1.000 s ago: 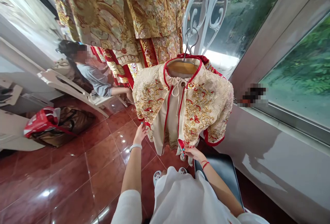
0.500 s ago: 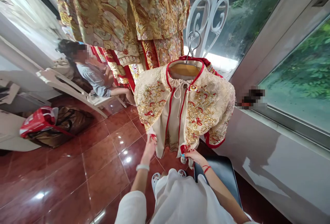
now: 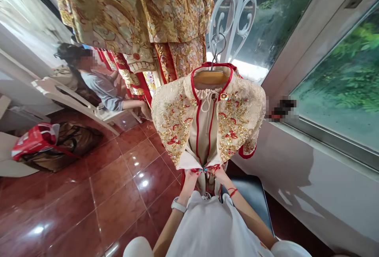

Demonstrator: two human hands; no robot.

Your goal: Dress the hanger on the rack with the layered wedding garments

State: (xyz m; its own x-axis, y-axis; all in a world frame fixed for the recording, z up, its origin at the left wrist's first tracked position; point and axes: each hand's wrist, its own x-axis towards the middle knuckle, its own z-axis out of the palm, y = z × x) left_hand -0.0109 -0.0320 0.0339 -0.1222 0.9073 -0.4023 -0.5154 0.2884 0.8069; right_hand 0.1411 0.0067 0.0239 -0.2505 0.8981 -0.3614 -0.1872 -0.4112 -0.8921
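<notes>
In front of me a short cream jacket (image 3: 237, 119) with gold beadwork and red trim hangs on a wooden hanger (image 3: 211, 77). A plain cream inner garment (image 3: 203, 130) with red piping and a tied drawstring shows between its fronts. My left hand (image 3: 192, 178) pinches the lower corner of the left front panel, folding up its pale lining. My right hand (image 3: 218, 174) pinches the lower corner of the right front panel. The two hands are close together at the bottom middle, and the corners nearly meet. My fingertips partly cover the edges.
Gold and red embroidered garments (image 3: 118, 16) hang behind. A person (image 3: 100, 83) sits on a white chair (image 3: 68, 103) at left, near a brown bag (image 3: 71, 146) and a red bag (image 3: 35, 138). A black seat (image 3: 251, 197) stands at right, below a window (image 3: 340, 71).
My left hand has moved right with its panel corner, bringing both lower corners together in the middle. My right hand stays on its corner. The view has shifted slightly.
</notes>
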